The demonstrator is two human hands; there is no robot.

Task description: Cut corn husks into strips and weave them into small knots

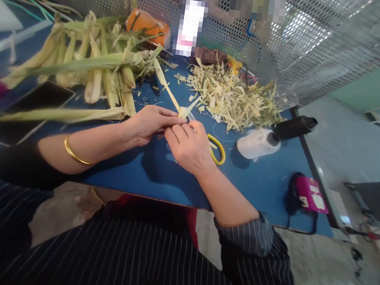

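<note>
Near the middle of the blue table, my left hand (152, 123) pinches the lower end of a pale yellow-green husk strip (171, 95), which points up and to the left. My right hand (191, 147) touches it from the right, its fingers wrapped round yellow-handled scissors (220, 150). One yellow loop shows to the right of my knuckles, and part of the blades shows by the husk. The fingertips of both hands meet just under the folded husk piece.
A pile of long husks (95, 64) lies at the left, shredded scraps (234, 99) behind on the right. White thread cone (258, 144), black cylinder (297, 127) and magenta box (312, 194) stand on the right of the table (251, 183). An orange package (149, 27) is at the back.
</note>
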